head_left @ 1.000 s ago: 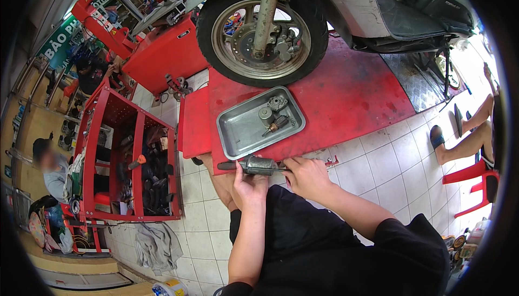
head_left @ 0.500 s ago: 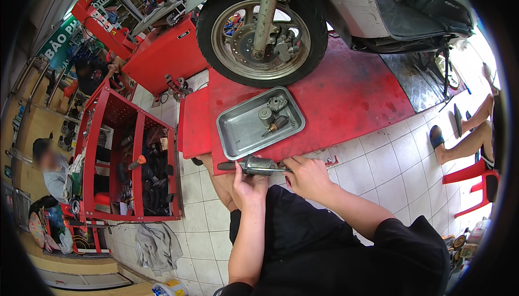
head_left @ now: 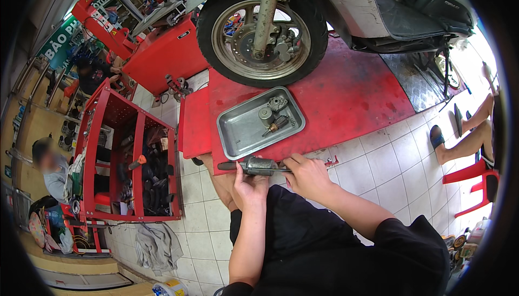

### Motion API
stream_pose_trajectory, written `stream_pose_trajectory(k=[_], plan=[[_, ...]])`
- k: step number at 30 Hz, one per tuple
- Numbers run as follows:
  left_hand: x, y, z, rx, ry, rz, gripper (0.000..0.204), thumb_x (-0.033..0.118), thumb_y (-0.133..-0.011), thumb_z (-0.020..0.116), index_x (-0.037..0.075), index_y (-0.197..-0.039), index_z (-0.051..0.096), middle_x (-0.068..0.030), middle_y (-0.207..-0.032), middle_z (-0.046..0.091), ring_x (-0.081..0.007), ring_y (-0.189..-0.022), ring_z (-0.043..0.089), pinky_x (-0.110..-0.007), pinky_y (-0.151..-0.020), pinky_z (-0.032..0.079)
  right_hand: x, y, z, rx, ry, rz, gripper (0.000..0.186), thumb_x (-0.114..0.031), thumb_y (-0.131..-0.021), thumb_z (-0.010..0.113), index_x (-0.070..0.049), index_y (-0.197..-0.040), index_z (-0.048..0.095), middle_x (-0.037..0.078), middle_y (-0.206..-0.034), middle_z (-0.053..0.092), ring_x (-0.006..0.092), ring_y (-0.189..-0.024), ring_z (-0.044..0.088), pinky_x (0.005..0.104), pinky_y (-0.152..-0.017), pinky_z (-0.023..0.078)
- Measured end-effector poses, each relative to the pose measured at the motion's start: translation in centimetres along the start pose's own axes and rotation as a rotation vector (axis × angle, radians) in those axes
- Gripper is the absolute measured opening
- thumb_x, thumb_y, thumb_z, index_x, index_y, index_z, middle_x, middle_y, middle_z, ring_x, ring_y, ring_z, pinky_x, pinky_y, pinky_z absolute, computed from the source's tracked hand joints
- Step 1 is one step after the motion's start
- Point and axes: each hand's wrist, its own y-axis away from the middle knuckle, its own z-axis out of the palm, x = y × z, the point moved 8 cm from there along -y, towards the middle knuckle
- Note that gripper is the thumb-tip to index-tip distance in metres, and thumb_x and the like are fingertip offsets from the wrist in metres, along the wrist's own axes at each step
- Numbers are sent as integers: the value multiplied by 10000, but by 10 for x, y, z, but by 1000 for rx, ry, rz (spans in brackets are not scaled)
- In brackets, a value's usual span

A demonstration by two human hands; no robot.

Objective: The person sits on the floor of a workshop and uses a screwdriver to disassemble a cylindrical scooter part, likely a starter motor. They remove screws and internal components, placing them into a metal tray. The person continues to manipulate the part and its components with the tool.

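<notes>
Fingers of the left hand (head_left: 250,181) are wrapped round a grey metal part (head_left: 258,165), held at centre frame just below the tray (head_left: 238,139). A thin rod (head_left: 281,170) is pinched by the right hand (head_left: 307,176) and set against the part's right end. Small parts (head_left: 273,115) are kept in the tray (on the red ramp (head_left: 351,101)), under the wheel (head_left: 263,30).

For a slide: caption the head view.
Both hands hold a metal part below a tray beside a scooter wheel.
</notes>
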Motion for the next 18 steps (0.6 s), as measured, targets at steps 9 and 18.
stream_pose_trajectory(k=[9,18], plan=[[-3,0,0,-1,10,-6,460,365,-959,641,16,-1247,561,-184,-1248,600,-353,-1211,556,-601,-1084,369,4,3,6,-23,20,2,244,-132,-838,694,-35,-1050,622,155,-911,623,359,-746,678,474,-614,521],[-3,3,2,-4,17,-14,437,362,-965,634,14,-1224,577,-169,-1222,617,-347,-1188,570,-568,-1068,401,0,2,1,14,47,-18,266,-194,-862,704,-44,-1069,630,127,-857,638,345,-720,677,451,-596,519]])
